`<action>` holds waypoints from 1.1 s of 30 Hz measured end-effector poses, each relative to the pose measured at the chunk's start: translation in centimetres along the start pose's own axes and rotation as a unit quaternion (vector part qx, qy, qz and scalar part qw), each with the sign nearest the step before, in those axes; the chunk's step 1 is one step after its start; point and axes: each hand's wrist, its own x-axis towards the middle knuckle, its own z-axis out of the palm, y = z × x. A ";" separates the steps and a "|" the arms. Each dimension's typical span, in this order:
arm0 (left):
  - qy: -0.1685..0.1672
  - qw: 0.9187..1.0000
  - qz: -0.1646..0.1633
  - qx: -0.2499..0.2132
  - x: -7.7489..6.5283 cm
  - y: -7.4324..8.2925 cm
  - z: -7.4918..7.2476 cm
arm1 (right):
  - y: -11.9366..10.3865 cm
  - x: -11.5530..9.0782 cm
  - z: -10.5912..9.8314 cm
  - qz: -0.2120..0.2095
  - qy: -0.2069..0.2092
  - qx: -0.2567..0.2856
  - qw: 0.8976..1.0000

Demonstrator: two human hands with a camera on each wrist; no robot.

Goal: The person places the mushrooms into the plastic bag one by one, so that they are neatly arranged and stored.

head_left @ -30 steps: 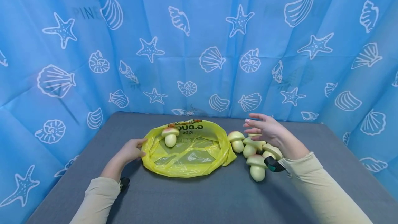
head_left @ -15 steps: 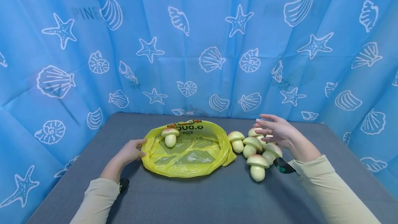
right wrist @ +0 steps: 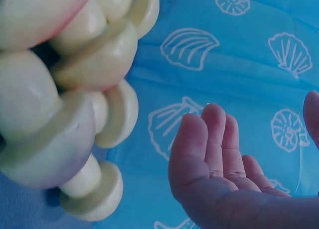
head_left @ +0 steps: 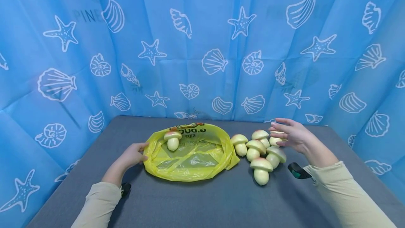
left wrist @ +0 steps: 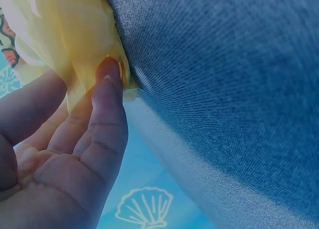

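Note:
A yellow plastic bag [head_left: 190, 175] lies with its mouth spread wide on the table. One pale toy mushroom [head_left: 172, 140] rests inside it, towards the back left. My left hand [head_left: 131, 156] holds the bag's left rim; the left wrist view has the thumb and fingers [left wrist: 107, 104] at the yellow film. Just right of the bag, several more toy mushrooms [head_left: 261, 171] sit in a close cluster. Over the cluster's right side, my right hand [head_left: 295, 138] hovers with fingers spread and nothing in it, partly covering the rearmost mushroom [head_left: 276, 139].
A grey cloth covers the table [head_left: 202, 207]. Behind and at both sides hangs a blue curtain [head_left: 196, 94] printed with white shells and starfish, meeting the table's far edge.
My right hand has shifted right, off the front of the mushroom cluster, leaving more of it visible. My left hand and the bag stay in place.

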 end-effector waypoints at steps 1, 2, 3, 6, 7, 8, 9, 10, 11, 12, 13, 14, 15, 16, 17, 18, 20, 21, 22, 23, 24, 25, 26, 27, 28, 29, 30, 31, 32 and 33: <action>0.001 1.000 0.001 0.001 0.0 0.0 0.0 | 0.1 0.0 -0.2 -0.002 0.001 0.002 1.000; 0.001 1.000 0.001 0.001 0.0 -0.1 0.0 | 0.2 0.0 -0.3 -0.002 0.004 0.007 1.000; 0.002 1.000 0.001 0.001 0.0 -0.1 0.1 | 0.3 -0.1 -0.5 -0.003 0.007 0.009 1.000; 0.003 1.000 0.001 0.001 0.0 -0.1 0.1 | 0.4 -0.2 -0.9 -0.006 0.014 0.009 1.000; 0.003 1.000 0.001 0.001 -0.1 -0.1 0.1 | 0.5 -0.2 -1.1 -0.006 0.016 0.009 1.000; 0.003 1.000 0.002 0.001 -0.1 -0.1 0.1 | 0.5 -0.2 -1.2 -0.006 0.020 0.008 1.000; 0.003 1.000 0.002 0.001 -0.1 -0.2 0.1 | 0.5 -0.2 -1.3 -0.007 0.022 0.009 1.000; 0.002 1.000 0.003 0.001 -0.1 -0.2 0.2 | 0.5 -0.2 -1.4 -0.007 0.024 0.012 1.000; 0.002 1.000 0.003 0.001 -0.2 -0.2 0.2 | 0.5 -0.2 -1.4 -0.007 0.027 0.016 0.999; 0.002 1.000 0.004 0.001 -0.2 -0.2 0.2 | 0.5 -0.3 -1.5 -0.007 0.031 0.022 0.999; 0.001 1.000 0.004 0.001 -0.2 -0.2 0.2 | 0.5 -0.3 -1.5 -0.008 0.035 0.025 0.999; 0.001 1.000 0.004 0.000 -0.2 -0.2 0.1 | 0.5 -0.3 -1.5 -0.010 0.038 0.025 0.999; 0.001 1.000 0.005 0.001 -0.3 -0.2 0.1 | 0.5 -0.3 -1.6 -0.011 0.042 0.025 0.999; 0.000 1.000 0.005 0.000 -0.3 -0.1 0.1 | 0.5 -0.4 -1.6 -0.013 0.046 0.023 0.999; 0.000 1.000 0.006 0.000 -0.3 -0.1 0.1 | 0.6 -0.4 -1.6 -0.015 0.051 0.018 0.998; 0.001 1.000 0.006 0.001 -0.3 -0.1 0.1 | 0.6 -0.4 -1.6 -0.018 0.055 0.010 0.998; 0.002 1.000 0.006 0.003 -0.3 -0.1 0.0 | 0.7 -0.4 -1.6 -0.019 0.064 -0.004 0.998; 0.002 1.000 0.006 0.005 -0.3 -0.1 0.0 | 0.8 -0.3 -1.6 -0.019 0.068 -0.011 0.997; 0.003 1.000 0.005 0.007 -0.3 -0.1 0.0 | 0.8 -0.3 -1.6 -0.018 0.072 -0.017 0.997; 0.004 1.000 0.005 0.009 -0.3 -0.1 0.0 | 0.9 -0.3 -1.6 -0.017 0.077 -0.023 0.997; 0.005 1.000 0.004 0.009 -0.3 -0.1 0.0 | 1.1 -0.2 -1.6 -0.016 0.080 -0.027 0.996; 0.005 1.000 0.003 0.010 -0.3 -0.1 0.0 | 1.2 -0.2 -1.6 -0.015 0.084 -0.025 0.996; 0.006 1.000 0.003 0.009 -0.2 -0.1 0.0 | 1.3 -0.2 -1.7 -0.014 0.087 -0.023 0.996; 0.006 1.000 0.003 0.009 -0.2 -0.1 0.0 | 1.4 -0.1 -1.7 -0.013 0.090 -0.021 0.996; 0.006 1.000 0.002 0.008 -0.2 -0.1 0.1 | 1.6 -0.1 -1.8 -0.013 0.095 -0.017 0.995; 0.006 1.000 0.002 0.008 -0.1 -0.2 0.1 | 1.7 0.0 -1.8 -0.013 0.099 -0.014 0.995; 0.007 1.000 0.003 0.007 -0.1 -0.2 0.1 | 1.9 0.0 -1.9 -0.013 0.103 -0.010 0.995; 0.007 1.000 0.004 0.007 0.0 -0.2 0.2 | 2.1 0.1 -2.0 -0.012 0.108 -0.007 0.994; 0.007 1.000 0.006 0.007 0.0 -0.2 0.2 | 2.3 0.2 -2.0 -0.011 0.113 -0.005 0.994; 0.007 1.000 0.009 0.008 0.0 -0.2 0.2 | 2.5 0.2 -2.1 -0.009 0.117 -0.005 0.993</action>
